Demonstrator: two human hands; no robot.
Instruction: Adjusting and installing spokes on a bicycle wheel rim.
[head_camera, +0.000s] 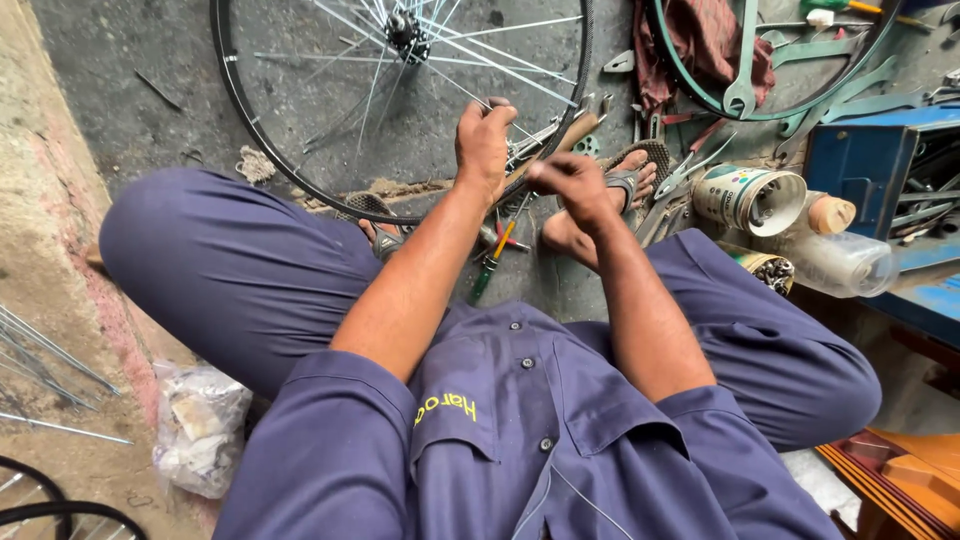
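Steel-spoked bicycle wheel (400, 110) lies flat on the concrete floor (130, 110), just beyond a seated person in navy work clothes, seen from above. Both hands meet over the wheel's near rim, approx. centre frame. Left hand (484, 140) is farther out, fingers pinched shut on a thin spoke (520, 150) close to the rim; right hand (572, 182) sits just beside it, nearer the body and to the right, fingers curled closed, but what it grips can't be made out. Spoke's long axis runs from rim away toward the hub (403, 30), far and left of the hands. Left hand is nearer the wheel. Screwdriver w/ green handle (490, 265) lies below the hands; tin can (748, 198) and plastic bottle (835, 258) to the right.
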